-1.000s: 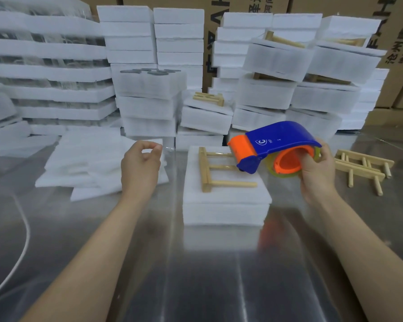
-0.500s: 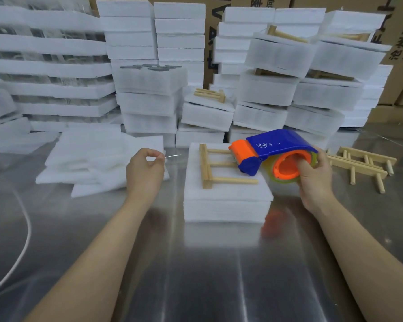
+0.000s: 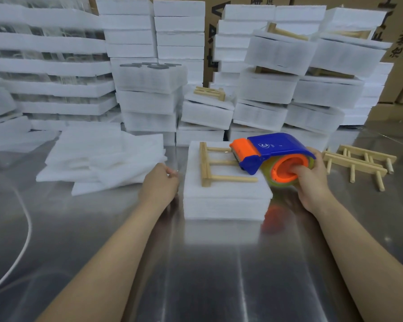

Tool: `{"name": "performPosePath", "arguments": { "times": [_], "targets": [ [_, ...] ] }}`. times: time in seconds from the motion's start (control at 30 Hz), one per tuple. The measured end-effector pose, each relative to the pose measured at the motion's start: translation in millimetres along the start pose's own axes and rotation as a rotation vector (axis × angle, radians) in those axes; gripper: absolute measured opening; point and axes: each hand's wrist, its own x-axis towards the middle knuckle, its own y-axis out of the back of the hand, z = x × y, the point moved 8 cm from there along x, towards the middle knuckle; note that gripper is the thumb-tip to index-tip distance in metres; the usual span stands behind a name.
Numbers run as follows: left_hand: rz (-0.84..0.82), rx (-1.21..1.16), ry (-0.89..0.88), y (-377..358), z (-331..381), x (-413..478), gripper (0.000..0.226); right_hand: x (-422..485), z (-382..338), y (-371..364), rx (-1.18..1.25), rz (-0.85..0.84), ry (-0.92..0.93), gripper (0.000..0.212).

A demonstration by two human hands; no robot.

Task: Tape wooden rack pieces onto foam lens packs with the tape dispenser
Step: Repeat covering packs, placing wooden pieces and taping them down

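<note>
A white foam lens pack (image 3: 226,198) lies on the steel table in front of me. On its top rests a wooden rack piece (image 3: 206,168), a bar with three pegs pointing right. My right hand (image 3: 312,182) grips the blue and orange tape dispenser (image 3: 277,145) by its roll, fingers inside the orange core. Its orange mouth hovers just above the rack's pegs. My left hand (image 3: 158,184) sits at the pack's left edge with thumb and finger pinched on what looks like the end of clear tape. The tape itself is barely visible.
Two more wooden racks (image 3: 358,161) lie to the right of the dispenser. Loose foam sheets (image 3: 102,156) are piled at the left. Tall stacks of foam packs (image 3: 149,89) wall the back, with cardboard boxes behind them. A white cable (image 3: 26,240) curves along the left edge.
My right hand has lowered the dispenser toward the rack on the pack. My left hand has come down and right, up to the pack's left edge.
</note>
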Motion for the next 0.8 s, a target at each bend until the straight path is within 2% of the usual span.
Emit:
{"name": "performPosePath", "arguments": {
  "times": [0.2,0.6,0.63,0.7,0.73,0.8],
  "targets": [
    [-0.024,0.244,-0.057,-5.6,13.2,-8.0,0.007,-1.0,0.3,-1.3,-0.018,-0.013,-0.005,0.055],
    [-0.046,0.664,-0.272,-8.6,27.4,-27.6,0.027,-0.2,2.1,-1.4,-0.048,-0.013,0.006,0.053],
    [-0.077,0.625,-0.25,-8.5,26.1,-27.0,0.028,-0.5,2.0,-1.5,-0.045,-0.013,0.005,0.053],
    [-0.101,0.372,-0.124,0.0,23.0,-21.2,0.028,-0.3,1.6,-2.1,-0.048,-0.015,0.009,0.052],
    [-0.047,0.223,-0.077,9.5,25.8,-16.7,0.027,-0.3,1.9,-2.9,-0.048,-0.018,0.011,0.052],
    [0.127,0.057,-0.105,27.1,50.9,-8.6,0.032,-0.8,1.9,-3.6,-0.03,-0.015,0.022,0.051]
  ]
}}
